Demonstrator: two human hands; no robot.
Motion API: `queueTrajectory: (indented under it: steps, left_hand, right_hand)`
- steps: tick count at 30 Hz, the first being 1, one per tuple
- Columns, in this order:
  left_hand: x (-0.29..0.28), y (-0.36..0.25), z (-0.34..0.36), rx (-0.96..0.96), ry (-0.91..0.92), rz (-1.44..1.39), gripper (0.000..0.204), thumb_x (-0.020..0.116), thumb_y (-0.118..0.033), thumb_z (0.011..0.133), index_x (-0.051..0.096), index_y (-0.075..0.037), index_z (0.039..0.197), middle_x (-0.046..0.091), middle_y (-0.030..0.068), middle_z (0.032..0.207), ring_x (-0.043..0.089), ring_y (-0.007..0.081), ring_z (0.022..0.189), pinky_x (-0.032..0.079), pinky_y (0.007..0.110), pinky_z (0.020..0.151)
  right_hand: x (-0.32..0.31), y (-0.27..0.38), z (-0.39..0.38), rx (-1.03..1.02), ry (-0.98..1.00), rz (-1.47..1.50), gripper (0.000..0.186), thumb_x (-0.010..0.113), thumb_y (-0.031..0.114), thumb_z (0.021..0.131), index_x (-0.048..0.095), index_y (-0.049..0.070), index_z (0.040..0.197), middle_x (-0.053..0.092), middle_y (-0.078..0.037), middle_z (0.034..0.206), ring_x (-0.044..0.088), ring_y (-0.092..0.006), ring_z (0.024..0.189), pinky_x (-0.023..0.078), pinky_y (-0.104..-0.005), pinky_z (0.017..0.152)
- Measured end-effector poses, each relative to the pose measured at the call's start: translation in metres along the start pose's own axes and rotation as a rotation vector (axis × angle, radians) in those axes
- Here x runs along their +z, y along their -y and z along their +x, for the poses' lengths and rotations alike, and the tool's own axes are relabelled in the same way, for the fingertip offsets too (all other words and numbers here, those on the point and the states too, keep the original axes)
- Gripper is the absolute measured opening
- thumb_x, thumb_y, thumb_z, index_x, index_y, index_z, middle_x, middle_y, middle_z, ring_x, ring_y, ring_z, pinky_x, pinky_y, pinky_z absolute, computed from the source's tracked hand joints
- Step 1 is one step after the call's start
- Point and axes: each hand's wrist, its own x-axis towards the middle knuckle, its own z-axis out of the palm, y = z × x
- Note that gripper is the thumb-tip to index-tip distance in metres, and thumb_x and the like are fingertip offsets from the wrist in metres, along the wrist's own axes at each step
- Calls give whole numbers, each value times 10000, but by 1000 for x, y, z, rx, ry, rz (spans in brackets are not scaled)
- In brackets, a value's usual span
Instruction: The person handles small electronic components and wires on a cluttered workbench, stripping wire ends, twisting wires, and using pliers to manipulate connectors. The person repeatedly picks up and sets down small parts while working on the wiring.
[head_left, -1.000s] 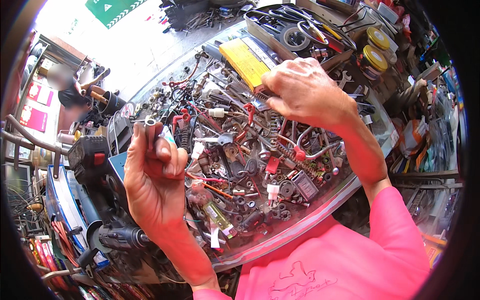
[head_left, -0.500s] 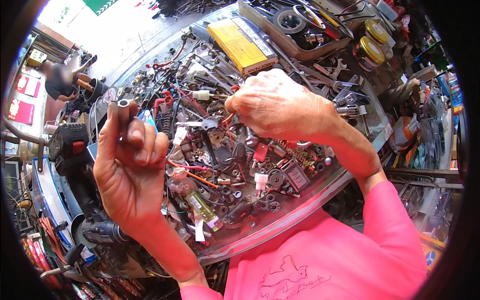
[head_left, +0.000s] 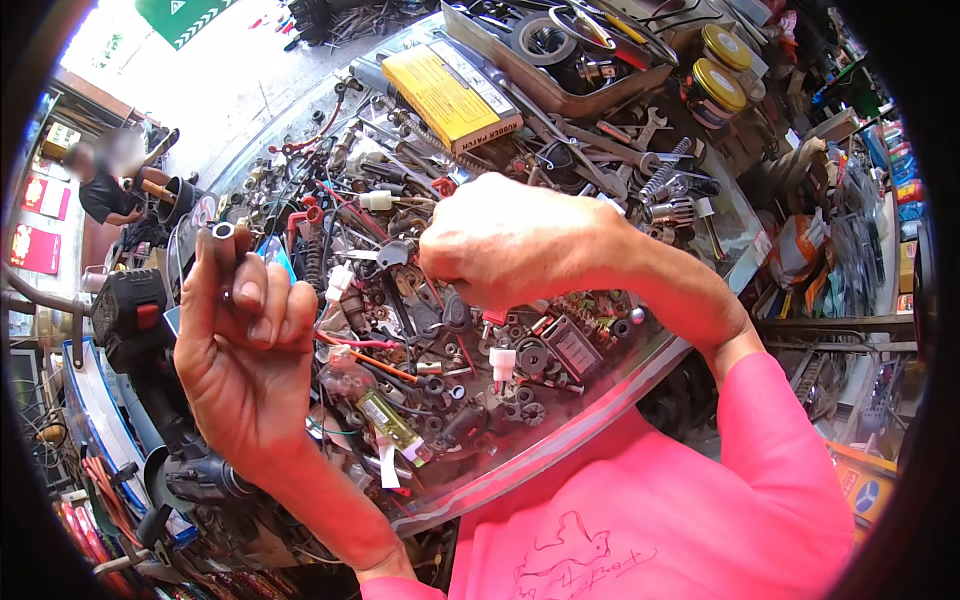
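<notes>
Head view, hands apart, left curled

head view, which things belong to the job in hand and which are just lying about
Likely in use:
small metal tube in the left hand
loose parts beneath the right hand, whose grip is hidden

Seemingly just lying about:
yellow box
open-ended wrench
yellow-lidded tubs
black power tool

The wide fisheye camera, worn on the head, looks steeply down and forward over the tabletop, whose near edge it bends into a curve inside a dark round border. The left hand and right hand are close before the lens, the pink shirt lies directly below, and the bright floor sits farther off, upper left.
</notes>
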Motion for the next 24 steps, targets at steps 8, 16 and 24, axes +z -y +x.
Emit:
queueTrajectory:
  steps: [8,16,24]
  left_hand:
    - [-2,-1,1,-21,9,-24,327,406,-200,999,545,64,1132,517,61,730,375,109,573,301,260,572]
    - [-5,-4,3,-43,30,-45,326,404,-206,998,542,58,1128,516,60,728,378,114,577,307,267,577]
    - [2,-3,1,-24,-31,-51,331,403,-200,1003,538,84,1107,476,51,701,356,102,557,310,255,557]
  right_hand:
    - [13,9,-3,-174,-173,39,131,611,115,648,594,-15,635,592,-185,623,616,-357,623,498,-424,572]
    - [27,39,6,-233,-21,159,178,605,171,732,584,1,687,600,-181,651,622,-350,649,477,-438,567]
    - [30,33,-2,-288,-23,189,136,610,122,691,578,-10,687,602,-187,651,627,-354,650,474,-446,567]
